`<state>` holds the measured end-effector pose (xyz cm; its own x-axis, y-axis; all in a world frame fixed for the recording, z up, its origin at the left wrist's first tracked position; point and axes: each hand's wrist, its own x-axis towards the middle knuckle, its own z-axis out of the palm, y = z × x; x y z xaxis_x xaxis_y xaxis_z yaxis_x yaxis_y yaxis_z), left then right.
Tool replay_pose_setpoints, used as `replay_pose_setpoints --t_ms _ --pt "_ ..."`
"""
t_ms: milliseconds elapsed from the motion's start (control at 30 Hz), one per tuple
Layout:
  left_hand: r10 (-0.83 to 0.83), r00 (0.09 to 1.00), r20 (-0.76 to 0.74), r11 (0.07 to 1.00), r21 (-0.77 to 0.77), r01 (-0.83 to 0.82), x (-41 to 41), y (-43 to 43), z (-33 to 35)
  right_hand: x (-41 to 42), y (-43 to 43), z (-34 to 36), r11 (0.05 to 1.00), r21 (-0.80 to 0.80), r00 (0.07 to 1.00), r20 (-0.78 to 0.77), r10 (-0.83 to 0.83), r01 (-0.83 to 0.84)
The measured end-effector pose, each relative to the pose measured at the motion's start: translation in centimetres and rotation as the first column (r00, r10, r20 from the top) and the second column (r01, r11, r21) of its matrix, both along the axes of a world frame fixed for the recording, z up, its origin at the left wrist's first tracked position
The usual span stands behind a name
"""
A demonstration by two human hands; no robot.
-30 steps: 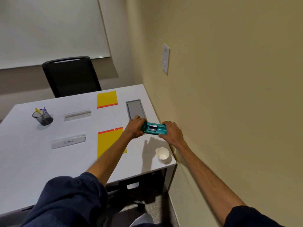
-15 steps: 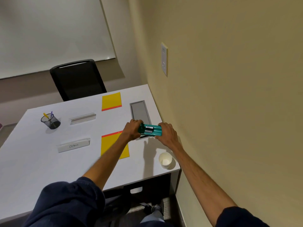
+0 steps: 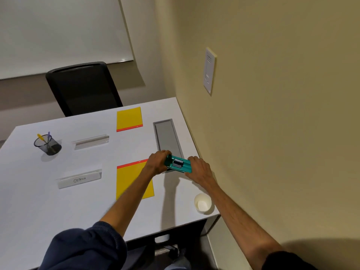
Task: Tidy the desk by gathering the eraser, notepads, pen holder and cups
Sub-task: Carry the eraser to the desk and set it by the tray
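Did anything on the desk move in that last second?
Barely. The left hand and right hand still grip the teal eraser by its ends; it has apparently drifted slightly left, over the grey panel. Far notepad, near notepad, pen holder and cup stayed put.

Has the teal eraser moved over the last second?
Yes. The teal eraser has shifted left, away from the paper cup, and now overlaps the grey panel's near end.

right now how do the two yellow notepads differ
The far notepad has its orange strip on the near edge; the near notepad has its on the far edge. The far notepad lies uncovered; the left arm crosses over the near notepad. Both are yellow and lie flat on the desk.
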<state>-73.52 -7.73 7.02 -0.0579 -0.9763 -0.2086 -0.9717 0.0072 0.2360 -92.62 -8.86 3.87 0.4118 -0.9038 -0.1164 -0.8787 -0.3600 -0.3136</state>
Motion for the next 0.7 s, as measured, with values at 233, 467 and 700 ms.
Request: replay_pose_setpoints --t_ms 233,467,700 --pt "0.038 0.99 -0.132 0.999 -0.002 -0.039 2.2 -5.2 -2.7 2.5 -5.2 -1.3 0.998 0.016 0.997 -0.045 -0.056 0.057" --pt "0.179 0.936 -0.304 0.982 0.004 -0.187 3.1 -10.1 -6.0 4.3 -9.8 -3.5 0.953 0.089 0.957 -0.009 -0.289 0.288" --pt "0.28 0.904 -0.324 0.96 0.107 -0.259 4.3 -11.7 -10.6 7.0 -13.5 -6.3 0.846 0.22 0.862 0.037 -0.505 0.486"
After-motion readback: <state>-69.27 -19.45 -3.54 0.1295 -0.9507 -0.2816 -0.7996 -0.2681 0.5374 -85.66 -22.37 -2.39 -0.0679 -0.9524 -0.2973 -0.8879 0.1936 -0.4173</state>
